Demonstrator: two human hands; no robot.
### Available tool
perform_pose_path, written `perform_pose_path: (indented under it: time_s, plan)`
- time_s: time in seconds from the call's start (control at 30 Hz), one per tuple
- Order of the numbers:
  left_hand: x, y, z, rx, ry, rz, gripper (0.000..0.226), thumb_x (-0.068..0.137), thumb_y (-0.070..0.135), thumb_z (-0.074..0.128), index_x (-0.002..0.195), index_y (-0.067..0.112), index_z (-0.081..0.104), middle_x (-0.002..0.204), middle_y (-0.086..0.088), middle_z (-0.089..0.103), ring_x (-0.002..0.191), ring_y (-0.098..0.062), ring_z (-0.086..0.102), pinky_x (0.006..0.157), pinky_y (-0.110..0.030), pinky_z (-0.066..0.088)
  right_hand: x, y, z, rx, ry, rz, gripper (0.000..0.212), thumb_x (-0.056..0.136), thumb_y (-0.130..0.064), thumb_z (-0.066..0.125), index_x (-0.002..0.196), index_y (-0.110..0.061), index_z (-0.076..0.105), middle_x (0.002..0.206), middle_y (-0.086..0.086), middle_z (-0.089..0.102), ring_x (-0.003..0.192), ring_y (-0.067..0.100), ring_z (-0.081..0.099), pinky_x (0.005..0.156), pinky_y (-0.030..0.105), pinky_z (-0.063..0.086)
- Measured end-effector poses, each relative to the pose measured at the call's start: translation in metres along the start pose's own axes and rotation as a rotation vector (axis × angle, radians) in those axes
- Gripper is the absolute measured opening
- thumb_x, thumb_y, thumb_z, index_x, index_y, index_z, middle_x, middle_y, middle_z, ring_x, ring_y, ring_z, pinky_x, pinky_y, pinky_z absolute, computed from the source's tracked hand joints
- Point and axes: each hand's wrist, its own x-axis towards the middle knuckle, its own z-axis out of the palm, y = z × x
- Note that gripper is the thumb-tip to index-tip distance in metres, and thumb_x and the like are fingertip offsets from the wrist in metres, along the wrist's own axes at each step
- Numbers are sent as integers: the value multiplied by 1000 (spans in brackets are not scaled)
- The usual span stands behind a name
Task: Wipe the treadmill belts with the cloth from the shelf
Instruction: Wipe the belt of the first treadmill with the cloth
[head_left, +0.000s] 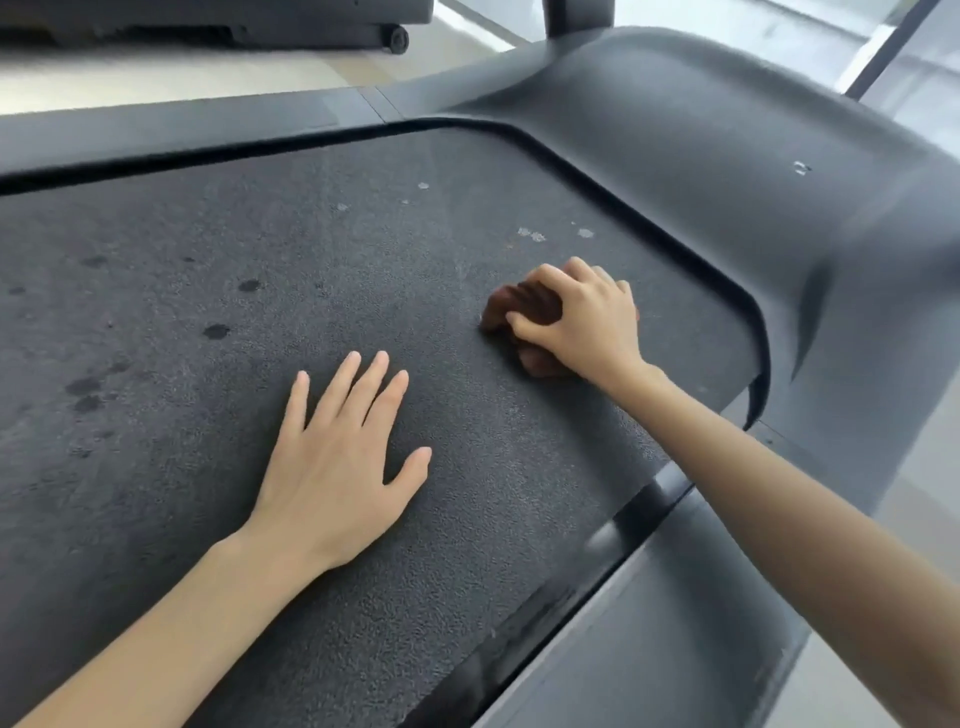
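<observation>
The right hand (582, 322) grips the bunched brown cloth (524, 306) and presses it onto the belt (208, 312), likely to scrub pale spots (532, 235) just beyond it. The left hand (337, 467) lies flat, all 5 fingers spread, holding nothing, probably bracing.

We take this for a gym or fitness room. A wide, dark, rough-textured treadmill belt (234, 322) fills most of our view. It is bordered by a grey side rail (182, 130) and a moulded plastic motor cover (753, 156), from which a dark upright post (576, 15) rises. Beyond it the base of a second machine (208, 18), with a small transport wheel (398, 39), stands on a pale floor (208, 78). What look like glass panels (922, 88) in dark frames close off the far right.
</observation>
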Motion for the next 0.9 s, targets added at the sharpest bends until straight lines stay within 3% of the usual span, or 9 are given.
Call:
perform_pose_path:
  time_s: [0.1, 0.27, 0.57, 0.7, 0.83, 0.9]
  plan:
    - [18, 15, 1, -7, -26, 1, 79, 85, 60, 18, 145, 12, 36, 154, -6, 28, 144, -23, 18, 113, -58, 12, -58, 18, -25, 10, 22, -38, 49, 70, -65, 47, 95, -28, 67, 83, 1, 56, 83, 28, 58, 74, 38, 40]
    - [59, 41, 5, -32, -49, 60, 85, 80, 63, 6, 149, 18, 27, 158, -1, 17, 146, -21, 7, 116, -52, 4, -113, 47, -59, -4, 37, -67, 39, 68, -58, 54, 90, -29, 69, 79, -1, 57, 77, 25, 59, 69, 34, 41]
    - [68, 48, 16, -7, -17, 101, 70, 86, 55, 27, 139, 14, 46, 148, -7, 39, 140, -28, 29, 111, -58, 23, -8, 93, -19, -52, 65, 103, 46, 64, -64, 51, 87, -26, 64, 82, -1, 59, 88, 25, 59, 74, 35, 39]
    - [67, 48, 16, -18, 0, 95, 69, 86, 56, 28, 139, 16, 47, 148, -5, 40, 140, -26, 29, 111, -56, 23, 58, 106, -1, -66, 36, 179, 39, 74, -57, 63, 97, -26, 63, 97, 3, 61, 101, 27, 58, 85, 39, 40]
    - [67, 48, 15, -30, 11, 89, 69, 85, 57, 29, 138, 17, 48, 148, -3, 41, 140, -25, 29, 112, -55, 22, 83, 99, 14, -129, 75, 323, 42, 78, -58, 59, 107, -28, 63, 111, 7, 62, 108, 31, 55, 88, 40, 35]
    - [68, 48, 15, -26, 8, 88, 69, 85, 57, 29, 138, 18, 48, 148, -3, 41, 140, -24, 30, 112, -54, 23, 69, 92, 10, -143, 83, 303, 43, 80, -58, 58, 107, -26, 62, 111, 9, 60, 107, 33, 54, 88, 41, 34]
